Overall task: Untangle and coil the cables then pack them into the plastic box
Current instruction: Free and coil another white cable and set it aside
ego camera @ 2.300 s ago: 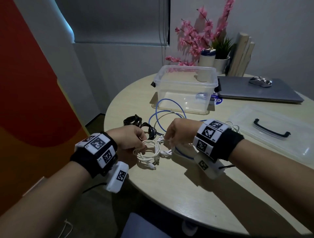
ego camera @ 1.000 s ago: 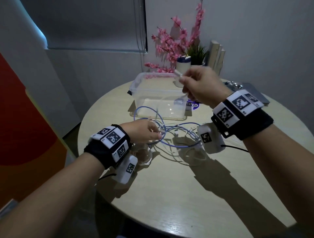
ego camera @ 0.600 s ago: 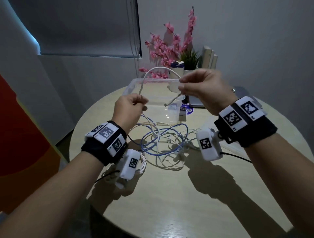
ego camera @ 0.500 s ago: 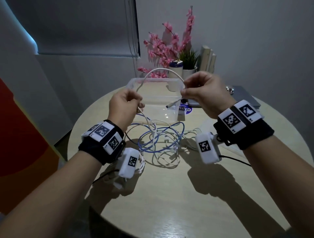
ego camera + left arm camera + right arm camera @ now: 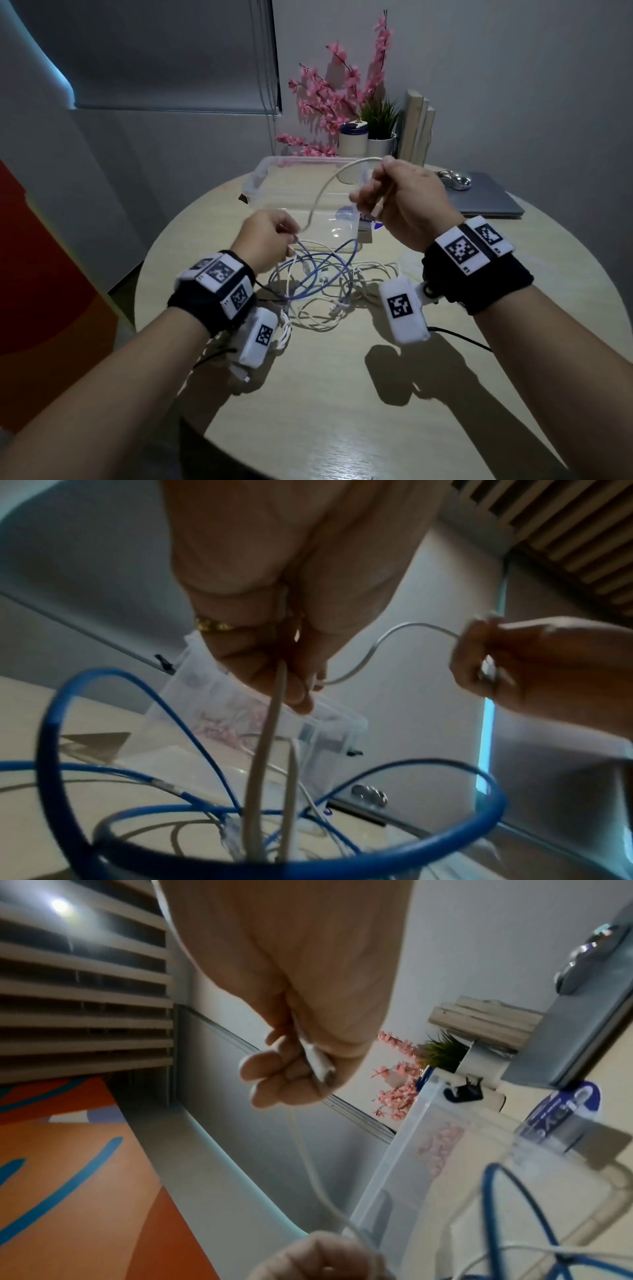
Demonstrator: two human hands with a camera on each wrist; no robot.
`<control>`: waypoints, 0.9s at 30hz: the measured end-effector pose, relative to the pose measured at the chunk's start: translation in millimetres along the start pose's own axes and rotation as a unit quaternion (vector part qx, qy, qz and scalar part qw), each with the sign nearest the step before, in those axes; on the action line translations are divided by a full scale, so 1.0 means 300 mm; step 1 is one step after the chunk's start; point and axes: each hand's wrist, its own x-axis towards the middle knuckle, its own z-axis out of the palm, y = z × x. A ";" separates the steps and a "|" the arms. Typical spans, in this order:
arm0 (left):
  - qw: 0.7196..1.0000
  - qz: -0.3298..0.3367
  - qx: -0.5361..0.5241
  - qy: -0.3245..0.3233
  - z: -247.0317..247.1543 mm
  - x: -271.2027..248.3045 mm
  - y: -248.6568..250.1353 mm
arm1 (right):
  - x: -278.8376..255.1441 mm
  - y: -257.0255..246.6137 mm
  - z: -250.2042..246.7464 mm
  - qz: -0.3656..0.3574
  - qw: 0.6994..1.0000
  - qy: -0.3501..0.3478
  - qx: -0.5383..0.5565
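Note:
A white cable [image 5: 320, 192] arches between both raised hands. My right hand [image 5: 394, 198] pinches its plug end [image 5: 320, 1064] above the clear plastic box [image 5: 260, 171]. My left hand [image 5: 270, 240] grips the same cable [image 5: 363, 656] lower down, and the cable's strands [image 5: 263, 750] hang from it to the table. Below lies a tangle of blue cable [image 5: 308, 277] and white cables [image 5: 322, 318]; the blue loops [image 5: 240, 810] show close in the left wrist view. A coiled white cable [image 5: 284, 335] lies under my left wrist.
On the round wooden table [image 5: 342, 394] stand the box, a white tumbler [image 5: 352, 140], a potted plant [image 5: 380, 120] and pink flowers [image 5: 329, 96] at the back. A grey laptop [image 5: 486, 202] with a mouse [image 5: 455, 178] lies back right. The clear lid [image 5: 411, 257] is behind my right wrist.
My left hand has dropped closer to the table, sliding down the white cable. The right hand still holds the plug end up, and the arch between the hands has lengthened.

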 end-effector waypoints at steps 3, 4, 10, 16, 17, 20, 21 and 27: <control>0.988 0.052 0.094 -0.115 0.053 -0.039 0.017 | -0.008 -0.004 0.026 -0.009 0.997 -0.001 0.076; 0.979 0.067 0.113 -0.157 0.064 -0.053 0.029 | -0.006 -0.002 0.028 -0.020 0.997 0.006 0.079; 0.931 0.094 0.256 -0.242 0.027 -0.092 0.091 | 0.026 0.051 -0.035 -0.103 0.954 0.056 -0.277; 0.970 0.052 0.086 -0.223 -0.023 -0.085 0.108 | 0.021 0.061 -0.070 -0.085 0.825 0.010 -0.558; 0.977 0.044 0.019 -0.210 -0.023 -0.086 0.116 | 0.020 0.064 -0.074 -0.075 0.821 -0.010 -0.566; 0.983 0.067 -0.082 -0.149 -0.021 -0.080 0.148 | 0.014 0.066 -0.069 -0.043 0.828 -0.058 -0.556; 0.984 0.079 -0.096 -0.124 -0.021 -0.074 0.155 | 0.012 0.066 -0.070 -0.041 0.843 -0.064 -0.532; 0.988 0.114 -0.101 0.025 0.000 -0.034 0.150 | -0.028 0.064 -0.060 -0.002 0.900 -0.168 -0.403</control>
